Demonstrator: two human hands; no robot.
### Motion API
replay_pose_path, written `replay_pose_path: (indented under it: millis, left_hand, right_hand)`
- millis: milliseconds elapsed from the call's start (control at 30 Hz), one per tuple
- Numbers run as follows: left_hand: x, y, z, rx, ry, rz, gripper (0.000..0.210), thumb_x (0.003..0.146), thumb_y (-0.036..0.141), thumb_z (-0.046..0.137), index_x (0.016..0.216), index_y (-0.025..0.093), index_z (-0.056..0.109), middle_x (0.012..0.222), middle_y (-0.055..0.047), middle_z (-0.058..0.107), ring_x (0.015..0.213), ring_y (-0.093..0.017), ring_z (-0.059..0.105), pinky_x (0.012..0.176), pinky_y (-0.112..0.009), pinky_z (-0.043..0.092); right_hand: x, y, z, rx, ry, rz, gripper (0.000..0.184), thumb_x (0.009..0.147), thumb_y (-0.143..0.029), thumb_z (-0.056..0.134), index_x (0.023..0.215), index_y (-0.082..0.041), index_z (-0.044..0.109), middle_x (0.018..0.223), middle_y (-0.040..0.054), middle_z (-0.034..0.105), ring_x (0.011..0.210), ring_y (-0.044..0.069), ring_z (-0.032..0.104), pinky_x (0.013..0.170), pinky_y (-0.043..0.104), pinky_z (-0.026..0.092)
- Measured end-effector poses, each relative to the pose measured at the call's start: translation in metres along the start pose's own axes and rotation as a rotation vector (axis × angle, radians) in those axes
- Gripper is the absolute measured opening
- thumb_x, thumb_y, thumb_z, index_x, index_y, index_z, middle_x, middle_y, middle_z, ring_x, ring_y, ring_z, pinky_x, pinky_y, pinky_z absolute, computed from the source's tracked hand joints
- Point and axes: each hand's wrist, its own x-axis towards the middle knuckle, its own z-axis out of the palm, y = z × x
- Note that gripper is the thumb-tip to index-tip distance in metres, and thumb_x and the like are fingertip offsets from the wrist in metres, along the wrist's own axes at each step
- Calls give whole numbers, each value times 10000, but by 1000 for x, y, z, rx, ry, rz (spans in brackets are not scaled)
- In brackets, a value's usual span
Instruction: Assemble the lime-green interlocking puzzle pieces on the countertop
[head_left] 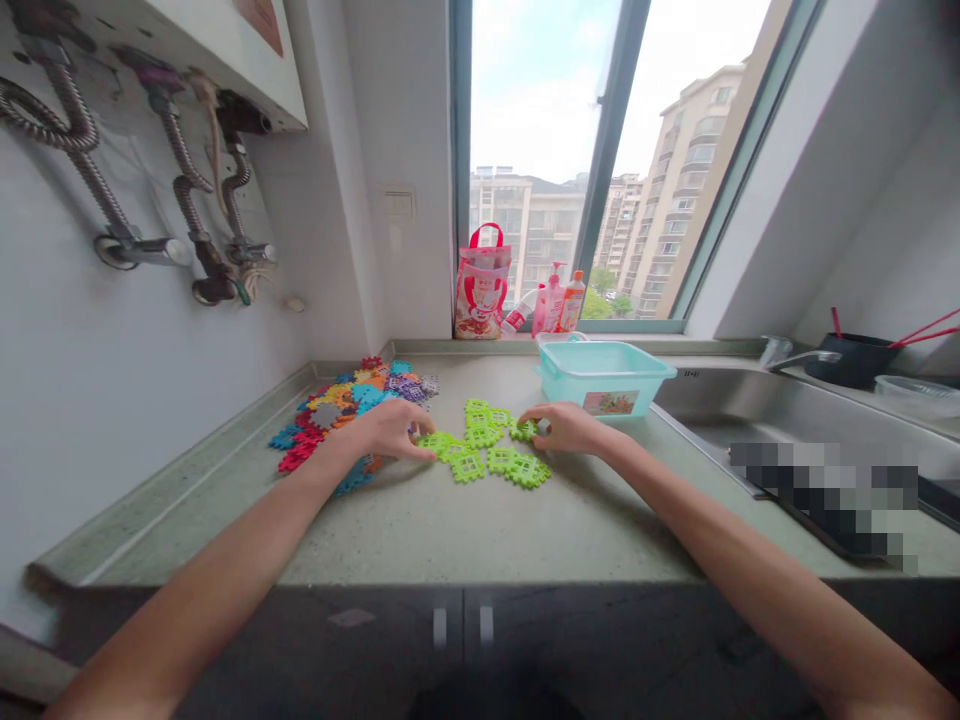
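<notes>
A pale tabletop (420, 540) spans the view beneath the window, with a steel sink (720, 405) set in at the right. Just beside the sink stands a turquoise tub (574, 385) (a picture label sits on its front wall). To the left lies a heap of toothed pieces (337, 405) in red, blue, yellow, orange, purple and grey, partly behind the left arm. Lime-green pieces (481, 437), some overlapping, lie in a smaller patch mid-tabletop, between the hands. The left hand (394, 428) curves its thumb and fingers around the patch's left edge; whether it grips anything I cannot tell. The right hand (570, 428) pinches a single green piece (521, 431) at the patch's right side.
</notes>
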Motion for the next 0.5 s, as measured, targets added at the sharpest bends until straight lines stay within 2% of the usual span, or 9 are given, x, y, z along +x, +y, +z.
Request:
replay_pose_path:
  millis: [133, 267, 333, 500]
  left_hand:
    - [2, 2, 2, -7, 24, 17, 418, 755, 563, 835, 968, 206, 792, 947, -41, 749, 765, -184, 671, 695, -261, 479]
    - [6, 4, 9, -14, 94, 63, 442, 786, 488, 808, 1123, 205, 767, 1119, -72, 767, 983, -234, 706, 878, -287, 510]
    - [8, 5, 13, -49, 81, 54, 451, 787, 451, 805, 1159, 201, 758, 1154, -77, 778, 1048, -246, 711, 935, -294, 509]
    - [8, 6, 14, -127, 22, -27, 496, 784, 492, 812, 1167, 180, 767, 1137, -78, 792, 989, -237, 729, 862, -286, 535]
  right_hand:
    - [8, -2, -2, 13, -45, 74, 398, 775, -213, 765, 1163, -288, 814, 1001, 14, 809, 812, 187, 727, 714, 245, 469]
    - [19, -7, -6, -27, -119, 75, 413, 738, -192, 795, 1146, -258, 810, 1052, 44, 810, 892, 211, 735, 733, 245, 474]
    - [19, -9, -4, -48, -87, 74, 400, 749, -198, 781, 1143, -259, 806, 1046, 49, 804, 889, 212, 731, 723, 246, 467]
    - [7, 0, 6, -27, -5, -3, 389, 782, -192, 736, 1160, -266, 791, 992, 32, 781, 835, 190, 694, 725, 246, 462]
